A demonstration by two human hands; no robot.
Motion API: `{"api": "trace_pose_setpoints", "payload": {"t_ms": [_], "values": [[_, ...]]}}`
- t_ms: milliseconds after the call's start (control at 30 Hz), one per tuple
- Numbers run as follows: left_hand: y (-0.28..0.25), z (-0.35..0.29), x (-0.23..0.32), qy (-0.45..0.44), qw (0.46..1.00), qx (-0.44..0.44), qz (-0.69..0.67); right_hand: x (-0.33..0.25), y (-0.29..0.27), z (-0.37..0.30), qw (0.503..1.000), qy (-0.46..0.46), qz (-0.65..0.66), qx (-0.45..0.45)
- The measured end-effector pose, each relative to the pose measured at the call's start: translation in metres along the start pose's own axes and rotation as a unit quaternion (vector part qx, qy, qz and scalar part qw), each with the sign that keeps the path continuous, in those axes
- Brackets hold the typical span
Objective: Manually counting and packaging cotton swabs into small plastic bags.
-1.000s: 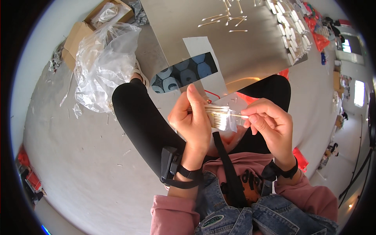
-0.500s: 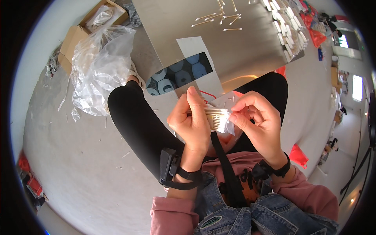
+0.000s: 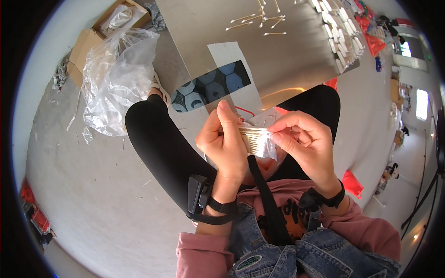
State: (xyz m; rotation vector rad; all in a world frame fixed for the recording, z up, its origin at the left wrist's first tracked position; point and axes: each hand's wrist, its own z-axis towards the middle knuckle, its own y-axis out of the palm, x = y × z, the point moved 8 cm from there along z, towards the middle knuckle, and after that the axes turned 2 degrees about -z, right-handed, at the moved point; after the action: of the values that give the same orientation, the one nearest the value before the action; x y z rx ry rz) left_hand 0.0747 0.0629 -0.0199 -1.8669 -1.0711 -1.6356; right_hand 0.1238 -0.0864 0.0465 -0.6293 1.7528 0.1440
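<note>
A clear plastic bag of cotton swabs (image 3: 255, 143) is held in front of my lap, its wooden sticks lying side by side and the white tips toward the right. My left hand (image 3: 225, 143) wraps round its left end with the thumb pointing up. At the right end, my right hand (image 3: 303, 141) pinches the bag's edge by the upper swab tips between thumb and forefinger; the other fingers are curled. Loose plastic hangs below the right fingertips. Whether a single swab is also in that pinch cannot be made out.
Ahead stands a metal table (image 3: 287, 60) with loose cotton swabs (image 3: 259, 19) and rows of packed swab bundles (image 3: 340, 34) at its right. On the left floor lie a large clear plastic bag (image 3: 118, 78) and an open cardboard box (image 3: 88, 51). A red bag (image 3: 353, 184) lies right.
The right fingertips have shifted slightly left and up against the swab tips at the bag's end. My left hand keeps its grip, with only a slight shift.
</note>
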Motion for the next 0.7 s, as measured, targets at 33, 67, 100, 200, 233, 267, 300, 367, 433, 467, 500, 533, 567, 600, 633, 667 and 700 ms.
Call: {"api": "trace_pose_setpoints", "payload": {"t_ms": [33, 67, 100, 200, 233, 267, 300, 367, 433, 467, 500, 533, 567, 600, 633, 667, 700], "values": [[0.0, 0.0, 0.0, 0.002, 1.0, -0.001, 0.0, 0.001, 0.0, 0.0, 1.0, 0.009, 0.016, 0.004], [0.001, 0.0, 0.0, 0.005, 1.0, -0.001, 0.001, 0.003, 0.0, 0.0, 0.999, 0.017, 0.032, 0.008], [0.001, 0.0, 0.0, 0.005, 1.0, -0.001, 0.001, 0.003, 0.0, 0.0, 0.999, 0.017, 0.032, 0.007], [0.001, -0.002, -0.003, 0.003, 1.0, -0.004, 0.002, 0.003, -0.001, 0.0, 1.0, 0.015, 0.011, 0.024], [0.002, -0.002, -0.003, 0.007, 1.0, -0.007, 0.008, 0.0, -0.001, 0.0, 0.999, -0.001, -0.022, 0.029], [0.002, -0.002, -0.003, 0.012, 1.0, -0.009, 0.015, -0.003, -0.001, 0.0, 0.998, -0.016, -0.055, 0.033], [0.001, -0.002, -0.005, 0.011, 1.0, -0.008, 0.015, -0.002, 0.0, 0.001, 0.998, -0.015, -0.055, 0.032], [0.001, -0.002, -0.003, 0.019, 1.0, -0.005, 0.016, -0.006, 0.001, 0.001, 0.996, -0.036, -0.07, 0.036], [-0.001, -0.002, 0.001, 0.031, 0.999, -0.019, 0.031, -0.013, 0.0, 0.0, 0.994, -0.047, -0.091, 0.037], [-0.001, -0.003, 0.0, 0.04, 0.998, -0.032, 0.044, -0.015, 0.0, 0.0, 0.991, -0.056, -0.115, 0.039], [0.0, -0.003, -0.002, 0.039, 0.998, -0.033, 0.044, -0.014, 0.0, 0.0, 0.991, -0.055, -0.116, 0.04], [-0.001, -0.003, -0.002, 0.042, 0.998, -0.026, 0.046, -0.014, 0.001, 0.001, 0.989, -0.056, -0.135, 0.033], [-0.002, -0.003, -0.002, 0.045, 0.998, -0.019, 0.048, -0.015, 0.002, 0.0, 0.986, -0.058, -0.153, 0.025], [-0.002, -0.002, 0.0, 0.046, 0.998, -0.019, 0.049, -0.013, 0.004, 0.0, 0.986, -0.058, -0.152, 0.026], [-0.002, -0.002, 0.0, 0.033, 0.999, -0.016, 0.03, -0.007, 0.003, 0.0, 0.994, -0.047, -0.091, 0.046], [-0.002, -0.001, -0.001, 0.022, 1.0, -0.013, 0.011, 0.001, 0.001, 0.0, 0.997, -0.036, -0.028, 0.066], [-0.002, 0.0, 0.0, 0.024, 1.0, -0.013, 0.013, 0.006, 0.0, -0.002, 0.997, -0.038, -0.026, 0.066]]}}
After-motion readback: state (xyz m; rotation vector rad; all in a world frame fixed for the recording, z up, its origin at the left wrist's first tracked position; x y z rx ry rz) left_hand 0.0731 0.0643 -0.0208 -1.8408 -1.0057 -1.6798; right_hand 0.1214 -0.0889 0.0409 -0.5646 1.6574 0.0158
